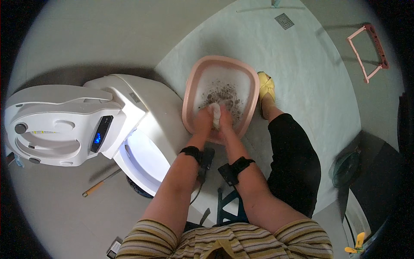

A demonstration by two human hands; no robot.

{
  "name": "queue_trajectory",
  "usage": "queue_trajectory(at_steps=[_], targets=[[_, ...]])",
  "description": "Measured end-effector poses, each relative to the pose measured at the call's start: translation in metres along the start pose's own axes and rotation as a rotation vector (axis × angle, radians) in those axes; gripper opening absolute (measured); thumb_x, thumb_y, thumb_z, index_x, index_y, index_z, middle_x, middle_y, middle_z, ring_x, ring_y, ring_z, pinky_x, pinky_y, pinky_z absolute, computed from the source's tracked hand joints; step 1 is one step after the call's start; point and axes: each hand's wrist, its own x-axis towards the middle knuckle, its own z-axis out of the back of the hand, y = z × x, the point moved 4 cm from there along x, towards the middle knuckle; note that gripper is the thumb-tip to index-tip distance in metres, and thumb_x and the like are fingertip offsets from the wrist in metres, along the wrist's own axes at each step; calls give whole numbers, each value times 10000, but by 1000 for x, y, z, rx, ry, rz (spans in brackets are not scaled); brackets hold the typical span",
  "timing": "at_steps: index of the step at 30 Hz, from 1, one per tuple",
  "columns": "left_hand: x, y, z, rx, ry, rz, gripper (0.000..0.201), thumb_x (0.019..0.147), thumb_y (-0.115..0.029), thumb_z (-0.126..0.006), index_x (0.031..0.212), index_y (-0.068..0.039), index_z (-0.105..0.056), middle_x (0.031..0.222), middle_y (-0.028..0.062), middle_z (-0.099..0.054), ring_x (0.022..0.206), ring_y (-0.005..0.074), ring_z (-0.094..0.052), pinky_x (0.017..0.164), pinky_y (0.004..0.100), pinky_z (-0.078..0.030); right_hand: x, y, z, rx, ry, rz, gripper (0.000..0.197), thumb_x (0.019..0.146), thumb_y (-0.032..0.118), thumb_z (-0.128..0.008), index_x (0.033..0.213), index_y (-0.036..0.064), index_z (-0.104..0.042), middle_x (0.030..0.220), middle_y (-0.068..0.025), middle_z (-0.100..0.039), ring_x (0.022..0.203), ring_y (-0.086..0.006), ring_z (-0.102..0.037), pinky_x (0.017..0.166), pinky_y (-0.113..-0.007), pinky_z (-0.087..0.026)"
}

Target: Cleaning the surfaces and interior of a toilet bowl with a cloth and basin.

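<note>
Small bunched white cloth held low over dark-flecked white suds

The cloth sits inside the rounded, pale-pink basin, toward its near side, between the bare left hand and the bare right hand. The fingers of both appear curled nearly closed, with the cloth pressed between them; blur hides the exact place of each fingertip. Its long axis runs roughly away from the body, the far end pointing into the foamy middle of the basin and the near end toward the wrists. Which end is which cannot be told.

Good handling here probably means a firm, even grip from both sides, rubbing one fold against another, turning the bunch often so every face gets worked, and keeping it below the rim so drips land inside.

Black straps with small boxes circle both forearms. Right of the basin, just beside it, is a foot in a yellow slipper; to the left stands a glossy white toilet with its lid raised
</note>
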Motion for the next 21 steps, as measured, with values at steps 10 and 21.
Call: queue_trajectory(at_steps=[10, 21], targets=[[27, 4, 17, -1363, -34, 93, 334, 1011, -322, -583, 1019, -14, -710, 955, 14, -692, 852, 112, -616, 776, 283, -506, -16, 89, 16, -453, 181, 456, 313, 891, 289, -710, 1059, 24, -707, 886, -65, -704, 786, -136, -612, 765, -306, -481], [19, 2, 25, -676, -491, 125, 251, 901, -95, -650, 1146, -48, -680, 1103, 122, -689, 981, 262, -654, 893, 359, -501, -39, 121, 35, -781, -319, 752, 585, 949, 273, -596, 1464, 87, -388, 1449, -203, -462, 1301, -401, -458, 1083, -495, -368]])
